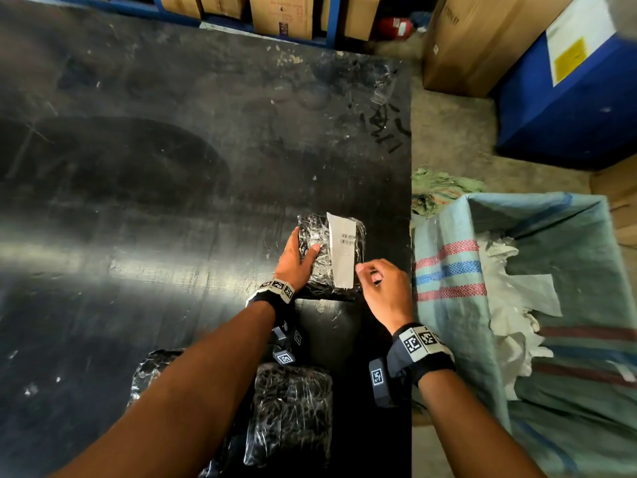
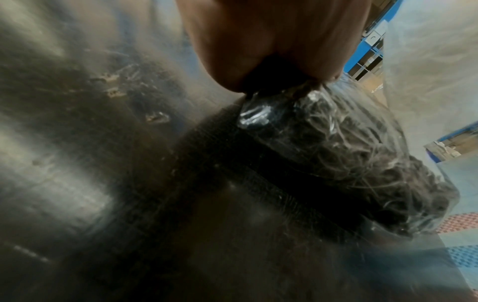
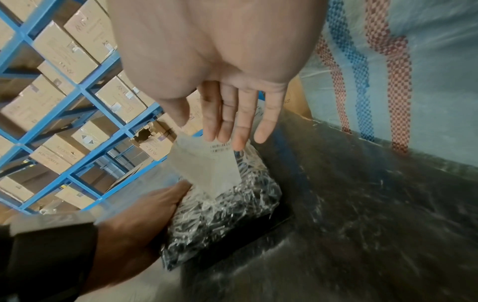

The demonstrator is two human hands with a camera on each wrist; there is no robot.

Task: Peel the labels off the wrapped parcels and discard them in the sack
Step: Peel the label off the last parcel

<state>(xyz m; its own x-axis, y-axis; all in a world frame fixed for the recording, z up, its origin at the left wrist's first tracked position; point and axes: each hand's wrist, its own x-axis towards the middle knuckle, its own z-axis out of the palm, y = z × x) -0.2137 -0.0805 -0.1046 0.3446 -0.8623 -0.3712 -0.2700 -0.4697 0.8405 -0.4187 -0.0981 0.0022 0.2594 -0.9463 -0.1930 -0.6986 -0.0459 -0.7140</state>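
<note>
Wrapped parcel [image 1: 329,251] near table edge, beside sack [image 1: 448,270]; left hand [image 1: 296,260] pressing flat on crinkly, slippery film. Right hand [image 1: 382,288] loosely spread, holding nothing. Paper label [image 1: 341,251] thin, tearable: lift at near corner, peel slowly

Scuffed black tabletop [image 1: 172,167], blue racking [image 3: 77,90] of cardboard boxes [image 3: 62,51], concrete floor [image 1: 451,132]

- Your left hand [image 1: 295,262] rests on the labelled parcel's [image 1: 315,270] left side; your right hand [image 1: 382,291] is just right of it.
- The sack [image 1: 448,305] stands right of the table [image 1: 138,201].
- Two more parcels [image 1: 289,412] lie nearer you.
</note>
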